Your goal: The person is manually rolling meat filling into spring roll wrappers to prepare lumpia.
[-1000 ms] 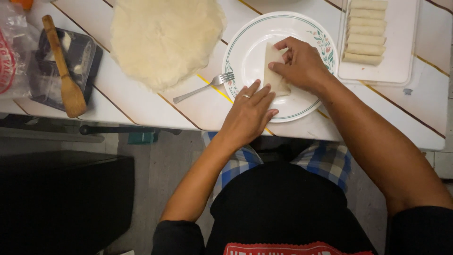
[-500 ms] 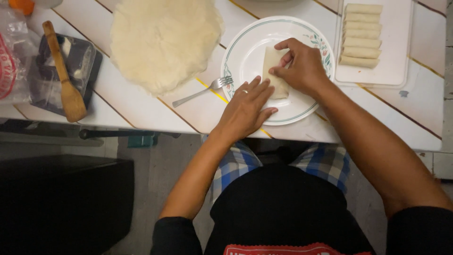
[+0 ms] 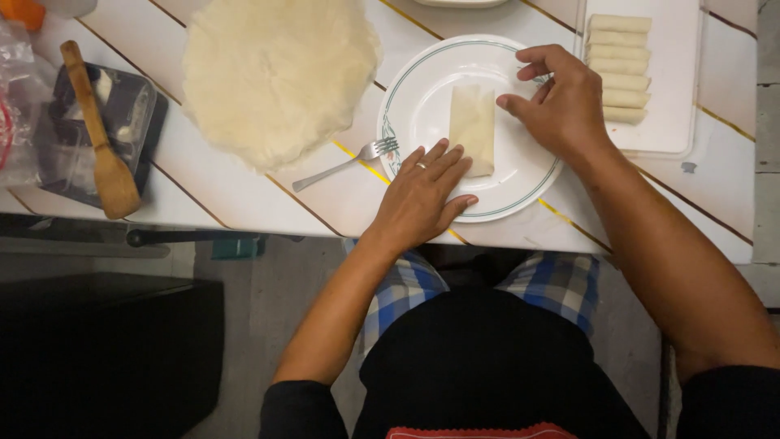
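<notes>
A pale rolled wrapper point(image 3: 472, 129) lies lengthwise on a white plate point(image 3: 422, 97) with a green rim and flower pattern. My left hand point(image 3: 422, 195) rests flat on the plate's near edge, fingers spread, its fingertips touching the near end of the roll; a ring is on one finger. My right hand point(image 3: 561, 102) hovers over the plate's right side, fingers loosely curled, holding nothing, just clear of the roll.
A stack of round pale wrappers point(image 3: 276, 73) lies left of the plate, a fork point(image 3: 341, 162) between them. A white tray point(image 3: 674, 89) at the right holds several finished rolls point(image 3: 619, 69). A wooden spatula point(image 3: 97, 138) rests on a dark container point(image 3: 122, 114) at far left.
My right hand has let go of the roll and moved right, off it. The roll now lies flat and uncovered on the plate. My left hand has stayed at the plate's near edge.
</notes>
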